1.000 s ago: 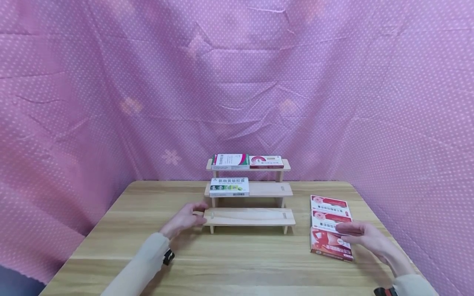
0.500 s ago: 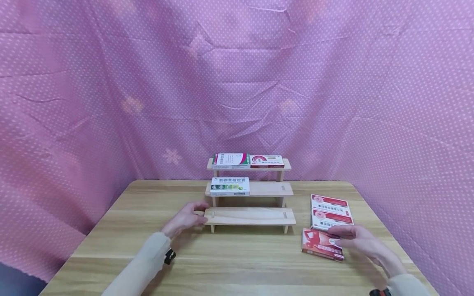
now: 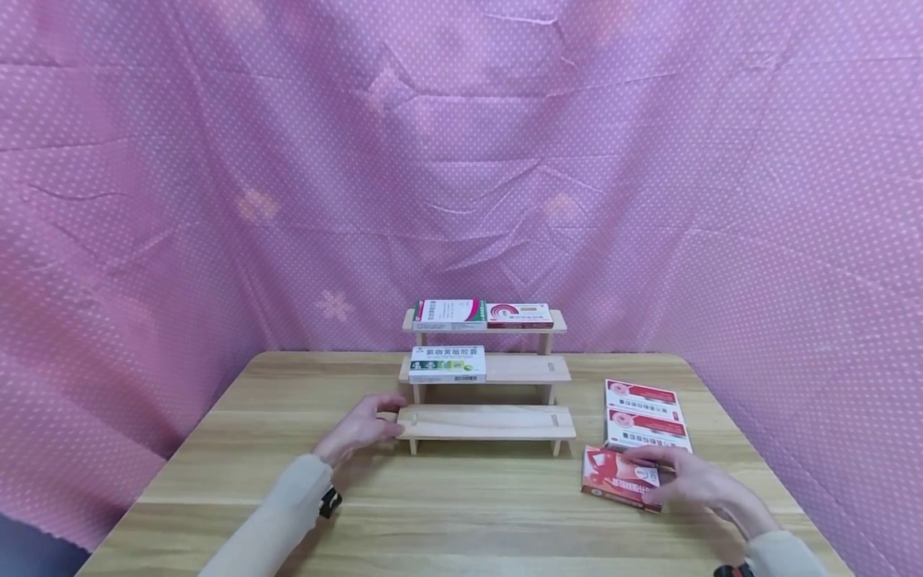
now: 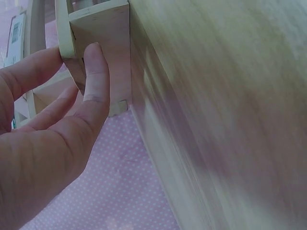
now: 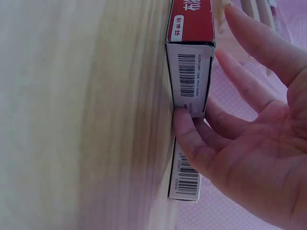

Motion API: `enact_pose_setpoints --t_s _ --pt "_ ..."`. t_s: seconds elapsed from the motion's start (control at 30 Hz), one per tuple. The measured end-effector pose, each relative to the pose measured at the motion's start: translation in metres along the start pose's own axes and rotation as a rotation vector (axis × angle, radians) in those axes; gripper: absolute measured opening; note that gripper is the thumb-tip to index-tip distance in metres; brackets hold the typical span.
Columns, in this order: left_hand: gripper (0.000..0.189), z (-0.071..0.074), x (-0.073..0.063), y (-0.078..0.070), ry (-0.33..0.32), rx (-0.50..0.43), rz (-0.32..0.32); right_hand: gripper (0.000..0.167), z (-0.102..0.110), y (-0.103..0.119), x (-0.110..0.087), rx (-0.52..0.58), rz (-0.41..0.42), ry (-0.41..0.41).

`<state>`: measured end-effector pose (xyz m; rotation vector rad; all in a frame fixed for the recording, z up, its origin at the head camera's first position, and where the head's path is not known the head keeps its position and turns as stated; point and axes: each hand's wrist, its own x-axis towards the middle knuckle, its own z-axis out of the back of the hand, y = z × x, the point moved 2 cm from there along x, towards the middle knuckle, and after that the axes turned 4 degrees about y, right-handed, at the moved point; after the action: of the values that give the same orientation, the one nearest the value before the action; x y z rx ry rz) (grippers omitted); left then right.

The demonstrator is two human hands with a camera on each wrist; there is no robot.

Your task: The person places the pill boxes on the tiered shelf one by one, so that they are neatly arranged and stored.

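In the head view my left hand (image 3: 363, 430) holds the left end of the lowest tier of a three-tier wooden display stand (image 3: 490, 431). The left wrist view shows the thumb (image 4: 97, 76) at the shelf's underside, fingers at its edge. My right hand (image 3: 695, 479) reaches over the right end of a red medicine box (image 3: 618, 474) lying flat on the table. Seen from the right wrist, one fingertip (image 5: 182, 120) touches the box's barcoded end (image 5: 188, 76); the other fingers are spread and the palm is in sight.
Two red-and-white medicine boxes, a far one (image 3: 642, 399) and a nearer one (image 3: 644, 427), lie behind the red box. The top tier bears a pink-and-green box (image 3: 449, 312) and a white-and-red box (image 3: 519, 314); a green-and-white box (image 3: 447, 363) lies on the middle tier. A pink dotted curtain (image 3: 461, 160) hangs behind.
The red medicine box has slid left, out of line with the two boxes behind it, and my right hand has moved left with it. My left hand stays at the stand.
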<state>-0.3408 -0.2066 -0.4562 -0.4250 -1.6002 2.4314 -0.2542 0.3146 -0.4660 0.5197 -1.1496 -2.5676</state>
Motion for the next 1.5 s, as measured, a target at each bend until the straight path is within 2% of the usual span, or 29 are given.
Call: enact_pose_setpoints --t_s 0.13,0.33,0.5,0.67,0.83,1.1,1.2,1.3,1.5 --pt "0.061 0.0 0.0 -0.001 0.005 0.013 -0.012 0.072 -0.003 0.003 -0.003 -0.063 -0.029 -0.001" --pt "0.061 0.0 -0.002 -0.002 0.013 0.011 -0.016 0.08 -0.006 0.005 -0.004 -0.101 0.045 0.039" --pt "0.061 0.0 -0.001 -0.001 0.001 0.006 -0.012 0.079 -0.006 0.005 -0.003 -0.095 0.085 0.046" --pt "0.061 0.0 -0.001 0.001 0.0 -0.001 -0.011 0.077 -0.004 0.004 0.0 -0.148 0.114 0.025" --pt "0.06 0.0 -0.003 0.001 0.003 -0.006 -0.014 0.073 -0.002 0.003 0.004 -0.066 0.109 0.006" --pt "0.06 -0.002 -0.005 0.002 -0.011 -0.06 -0.018 0.071 0.009 0.003 0.004 0.123 0.238 0.092" --pt "0.061 -0.003 -0.004 0.003 -0.014 -0.09 -0.012 0.067 0.015 0.002 0.002 0.148 0.251 0.103" --pt "0.061 -0.003 -0.002 0.006 -0.02 -0.111 -0.006 0.064 0.02 0.0 0.002 0.154 0.263 0.08" --pt "0.06 -0.002 0.0 0.009 -0.02 -0.136 -0.006 0.064 0.023 0.005 0.006 0.238 0.283 0.073"
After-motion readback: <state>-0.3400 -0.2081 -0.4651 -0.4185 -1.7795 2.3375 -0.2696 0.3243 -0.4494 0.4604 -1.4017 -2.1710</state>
